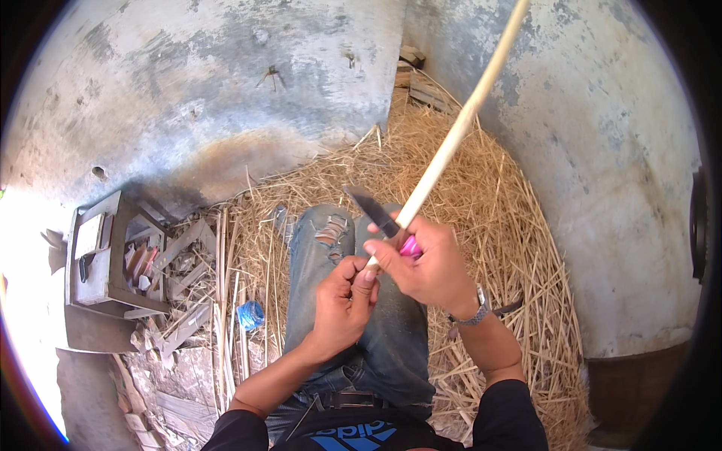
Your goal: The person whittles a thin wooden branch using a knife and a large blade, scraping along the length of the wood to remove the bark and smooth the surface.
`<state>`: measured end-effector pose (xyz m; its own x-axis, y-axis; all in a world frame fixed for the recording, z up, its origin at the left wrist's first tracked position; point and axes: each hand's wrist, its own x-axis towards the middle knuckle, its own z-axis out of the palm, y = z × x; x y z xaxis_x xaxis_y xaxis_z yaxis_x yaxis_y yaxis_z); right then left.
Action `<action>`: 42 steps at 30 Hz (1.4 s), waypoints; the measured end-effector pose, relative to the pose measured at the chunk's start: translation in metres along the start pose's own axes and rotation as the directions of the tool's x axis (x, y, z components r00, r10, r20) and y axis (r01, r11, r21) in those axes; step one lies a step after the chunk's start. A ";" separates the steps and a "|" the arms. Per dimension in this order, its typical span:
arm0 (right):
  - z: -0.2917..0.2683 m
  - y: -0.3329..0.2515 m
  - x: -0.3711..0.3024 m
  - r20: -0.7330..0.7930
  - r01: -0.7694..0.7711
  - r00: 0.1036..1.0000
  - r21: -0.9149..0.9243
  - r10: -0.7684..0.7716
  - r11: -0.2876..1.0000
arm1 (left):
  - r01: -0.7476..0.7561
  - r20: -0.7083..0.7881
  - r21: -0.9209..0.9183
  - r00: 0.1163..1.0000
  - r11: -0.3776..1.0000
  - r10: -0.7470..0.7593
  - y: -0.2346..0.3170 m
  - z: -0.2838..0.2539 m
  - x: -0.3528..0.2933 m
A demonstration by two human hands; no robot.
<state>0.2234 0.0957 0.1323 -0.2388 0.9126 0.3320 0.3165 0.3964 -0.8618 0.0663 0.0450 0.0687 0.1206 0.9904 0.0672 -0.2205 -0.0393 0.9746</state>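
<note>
A long pale stick [451, 143], peeled and smooth-looking, slants up from my hands past the top of the view. Its near end is pinched in the fingers of my left hand [342, 299], above my lap. My right hand [432, 267], with a metal wristwatch, is closed round a knife [370, 207]. The dark blade points up and to the left, lying across the stick near its lower end. A bit of bright pink [411, 246] shows between my right fingers, at the knife's handle. Most of the handle is hidden in the hand.
My jeans [316, 286] are torn at the knee. Straw and shavings [519, 301] heap around me. On the left stand a small wooden cabinet [113, 248] with things inside, wood scraps [184, 316] and a blue roll [250, 315]. Worn walls [602, 150] rise ahead and right.
</note>
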 end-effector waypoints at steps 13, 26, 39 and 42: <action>-0.015 0.009 0.005 0.268 -0.182 0.959 0.324 0.094 0.928 | -0.088 0.281 -0.055 0.954 0.995 0.100 0.006 -0.015 -0.003; -0.021 0.017 0.005 0.292 -0.263 0.944 0.381 0.154 0.886 | -0.122 0.393 0.057 0.915 0.991 0.090 0.003 -0.024 -0.003; -0.018 0.021 0.003 0.267 -0.216 0.957 0.404 0.111 0.889 | -0.213 0.370 0.086 0.914 0.973 0.167 0.008 -0.016 0.000; -0.017 0.029 0.002 0.214 -0.113 0.976 0.348 0.039 0.931 | -0.206 0.329 0.150 0.933 0.967 0.148 0.008 -0.016 -0.001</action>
<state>0.2475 0.1107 0.1145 -0.4175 0.8844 0.2086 0.0017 0.2303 -0.9731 0.0487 0.0460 0.0733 0.3983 0.8744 0.2771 -0.0927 -0.2622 0.9605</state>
